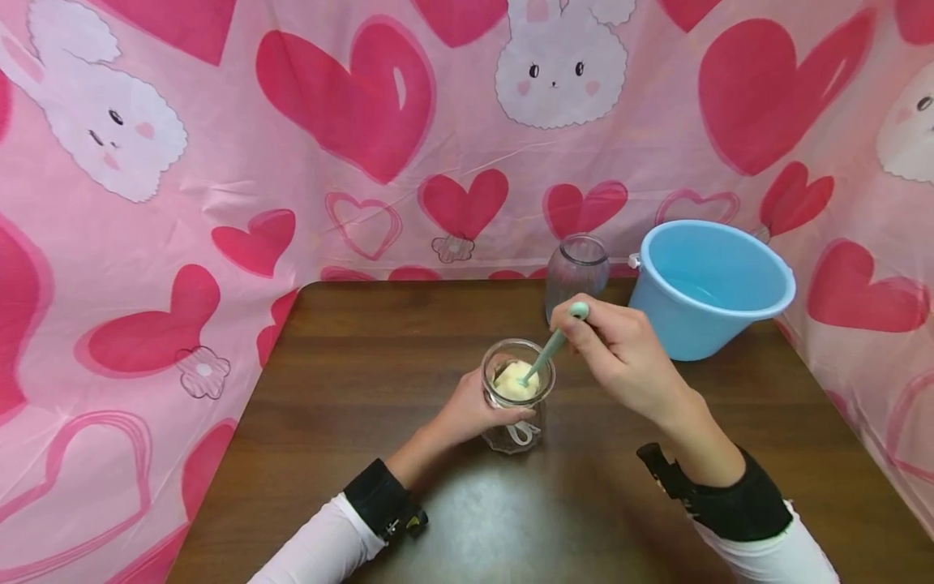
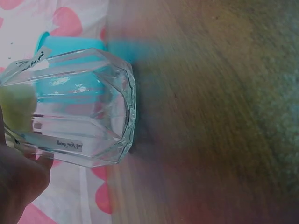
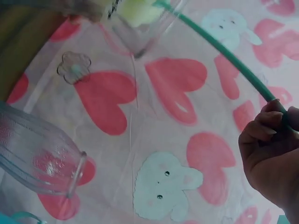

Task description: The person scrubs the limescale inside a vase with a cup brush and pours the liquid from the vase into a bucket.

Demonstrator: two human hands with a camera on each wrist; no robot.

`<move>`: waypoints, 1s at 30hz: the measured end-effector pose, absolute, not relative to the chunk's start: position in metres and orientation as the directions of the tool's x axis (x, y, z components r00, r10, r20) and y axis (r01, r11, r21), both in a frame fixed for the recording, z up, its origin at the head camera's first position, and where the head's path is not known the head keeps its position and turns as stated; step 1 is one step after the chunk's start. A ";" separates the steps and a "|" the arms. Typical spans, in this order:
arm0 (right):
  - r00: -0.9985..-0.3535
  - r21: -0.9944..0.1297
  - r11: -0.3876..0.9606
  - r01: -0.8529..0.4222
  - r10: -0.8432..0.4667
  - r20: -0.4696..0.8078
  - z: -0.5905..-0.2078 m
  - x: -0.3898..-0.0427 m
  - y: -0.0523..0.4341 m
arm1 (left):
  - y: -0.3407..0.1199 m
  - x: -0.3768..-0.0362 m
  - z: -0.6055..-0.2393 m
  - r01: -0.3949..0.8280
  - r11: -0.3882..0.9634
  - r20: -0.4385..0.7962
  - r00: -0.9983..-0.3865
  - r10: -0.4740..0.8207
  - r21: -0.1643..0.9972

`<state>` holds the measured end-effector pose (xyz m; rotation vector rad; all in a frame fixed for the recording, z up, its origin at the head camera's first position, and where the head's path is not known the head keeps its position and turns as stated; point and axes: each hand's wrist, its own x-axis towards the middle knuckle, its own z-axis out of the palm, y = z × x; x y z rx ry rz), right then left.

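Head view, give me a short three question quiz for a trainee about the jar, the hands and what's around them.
1. True or false: the left hand grips the jar.
2. What does the right hand hold? A) a fork B) a green stirrer C) a lid
3. Fill in: behind the jar, beside the empty clear cup, stands a blue ____.

Key
1. True. Its fingers wrap the jar's side on the table.
2. B. The stirrer's tip sits in the pale yellow stuff inside the jar.
3. Bucket, with a little water at the bottom.
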<state>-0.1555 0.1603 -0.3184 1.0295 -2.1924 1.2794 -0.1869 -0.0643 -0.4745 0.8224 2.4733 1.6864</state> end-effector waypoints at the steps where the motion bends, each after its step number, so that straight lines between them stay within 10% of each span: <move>1: -0.663 -0.579 0.324 -0.748 -0.413 0.625 -0.318 -0.155 0.160 | -0.065 -0.188 -0.475 0.404 0.266 0.260 -0.857 0.444 0.875; 11: -0.763 -0.533 0.548 -0.644 -0.508 0.400 -0.340 -0.160 0.142 | -0.066 -0.189 -0.477 0.405 0.239 0.273 -0.855 0.441 0.883; 22: -0.641 -0.449 0.459 -0.767 -0.524 0.561 -0.332 -0.147 0.137 | -0.068 -0.186 -0.475 0.395 0.258 0.261 -0.863 0.432 0.882; 30: -0.694 -0.463 0.518 -0.719 -0.565 0.446 -0.347 -0.155 0.131 | -0.067 -0.186 -0.476 0.396 0.286 0.254 -0.868 0.427 0.873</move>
